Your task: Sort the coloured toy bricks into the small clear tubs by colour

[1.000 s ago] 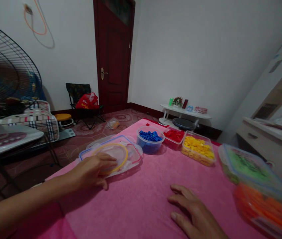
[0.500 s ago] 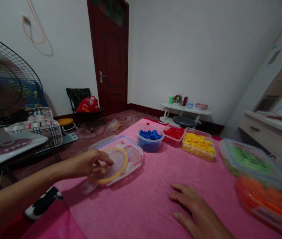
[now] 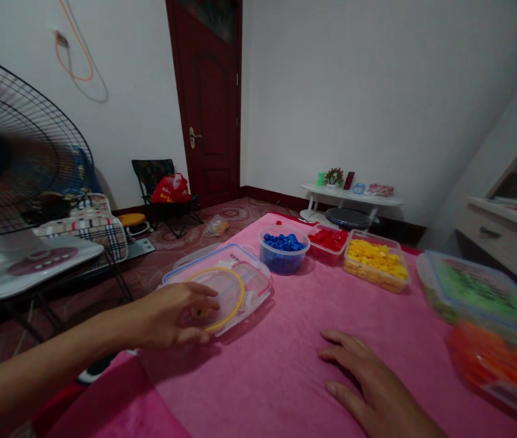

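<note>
A round clear lid with a yellow ring [image 3: 241,292] lies on top of a stack of flat clear lids, one with a blue seal and one with a red seal [image 3: 265,291]. My left hand [image 3: 174,316] is over the near left side of the round lid, its fingers and thumb apart; whether the fingertips touch the lid is not clear. My right hand [image 3: 372,383] rests on the pink cloth [image 3: 258,383] with fingers spread, holding nothing. Beyond them stands a round tub of blue pieces [image 3: 283,250].
Boxes of red pieces [image 3: 328,240] and yellow pieces [image 3: 376,261] stand right of the tub. Farther right are a lidded box with green contents [image 3: 482,292] and a box of orange pieces [image 3: 500,365]. A fan [image 3: 21,146] stands at left, a drawer cabinet [image 3: 505,237] at right.
My left hand has shifted toward the near edge of the lids and its fingers have straightened. The whole view has swung slightly left. My right hand keeps its place on the cloth.
</note>
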`<state>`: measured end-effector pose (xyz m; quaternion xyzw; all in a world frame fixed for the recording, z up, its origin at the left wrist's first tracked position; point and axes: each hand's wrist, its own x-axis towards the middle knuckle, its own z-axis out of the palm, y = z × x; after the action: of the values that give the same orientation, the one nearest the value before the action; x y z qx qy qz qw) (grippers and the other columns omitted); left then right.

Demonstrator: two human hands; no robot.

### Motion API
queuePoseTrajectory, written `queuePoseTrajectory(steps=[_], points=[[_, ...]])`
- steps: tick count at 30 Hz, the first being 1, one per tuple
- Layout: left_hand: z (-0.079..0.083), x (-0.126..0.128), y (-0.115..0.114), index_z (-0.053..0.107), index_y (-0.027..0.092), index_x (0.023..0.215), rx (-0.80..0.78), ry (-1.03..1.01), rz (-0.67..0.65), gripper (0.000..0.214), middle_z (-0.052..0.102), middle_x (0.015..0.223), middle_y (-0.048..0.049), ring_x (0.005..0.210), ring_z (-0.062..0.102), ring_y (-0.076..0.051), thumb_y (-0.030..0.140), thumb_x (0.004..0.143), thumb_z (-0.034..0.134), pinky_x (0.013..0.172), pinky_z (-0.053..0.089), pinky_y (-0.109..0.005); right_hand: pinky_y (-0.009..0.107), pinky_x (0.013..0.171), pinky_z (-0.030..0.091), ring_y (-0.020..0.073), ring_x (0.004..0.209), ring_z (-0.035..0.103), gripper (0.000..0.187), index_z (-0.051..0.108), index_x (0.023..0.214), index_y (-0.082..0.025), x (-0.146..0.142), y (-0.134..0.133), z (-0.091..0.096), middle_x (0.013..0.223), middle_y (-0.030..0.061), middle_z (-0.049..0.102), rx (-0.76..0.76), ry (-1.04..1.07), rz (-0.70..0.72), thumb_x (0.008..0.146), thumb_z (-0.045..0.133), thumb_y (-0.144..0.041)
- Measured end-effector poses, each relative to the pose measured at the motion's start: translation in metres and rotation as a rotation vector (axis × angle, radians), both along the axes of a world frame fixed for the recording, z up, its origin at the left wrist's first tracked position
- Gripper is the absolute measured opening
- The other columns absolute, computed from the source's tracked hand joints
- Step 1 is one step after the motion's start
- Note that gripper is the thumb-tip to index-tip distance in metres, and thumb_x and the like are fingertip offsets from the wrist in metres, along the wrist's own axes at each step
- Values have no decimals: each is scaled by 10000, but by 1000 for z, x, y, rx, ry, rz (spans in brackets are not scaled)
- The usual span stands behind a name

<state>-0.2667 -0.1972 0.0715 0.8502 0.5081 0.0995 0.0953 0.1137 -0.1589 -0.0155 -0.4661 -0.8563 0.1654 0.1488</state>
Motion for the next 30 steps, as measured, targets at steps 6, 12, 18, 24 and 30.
queuePoseTrajectory(steps=[6,12,18,24,30], points=[[-5,-19,-12,350,312,1431,-209,15,-104,850,243,1537,-63,1376,293,-303,468,687,729,1104,310,-390,474,1074,363,279,1266,463,364,669,1137,-233,0,-1,-1,1348,98,527,2,24,9,818,544,-359],[13,-11,-9,545,274,1305,-192,-71,-66,400,472,1410,-58,1303,431,-238,367,931,440,1058,376,-347,463,1074,367,273,1274,454,359,663,1138,-238,-1,0,-1,1350,93,524,14,16,3,826,534,-359],[-3,0,-4,548,248,1287,25,114,-173,383,523,1361,-85,1238,505,-229,249,921,435,1026,414,-315,476,1086,343,272,1292,432,375,648,1160,-232,-1,-1,-1,1365,99,505,-7,7,9,840,514,-374],[-19,0,-2,534,204,1274,213,320,-66,417,603,1264,-102,1130,590,-204,120,889,399,960,465,-304,481,1089,331,269,1296,420,368,644,1153,-219,-3,-4,1,1372,109,491,-30,21,13,842,505,-361],[17,-16,17,565,210,1249,518,280,130,410,641,1210,-78,1005,652,-207,188,883,382,827,531,-310,456,1083,341,254,1275,439,339,642,1133,-223,-4,-6,5,1348,105,508,-37,67,15,834,518,-319]])
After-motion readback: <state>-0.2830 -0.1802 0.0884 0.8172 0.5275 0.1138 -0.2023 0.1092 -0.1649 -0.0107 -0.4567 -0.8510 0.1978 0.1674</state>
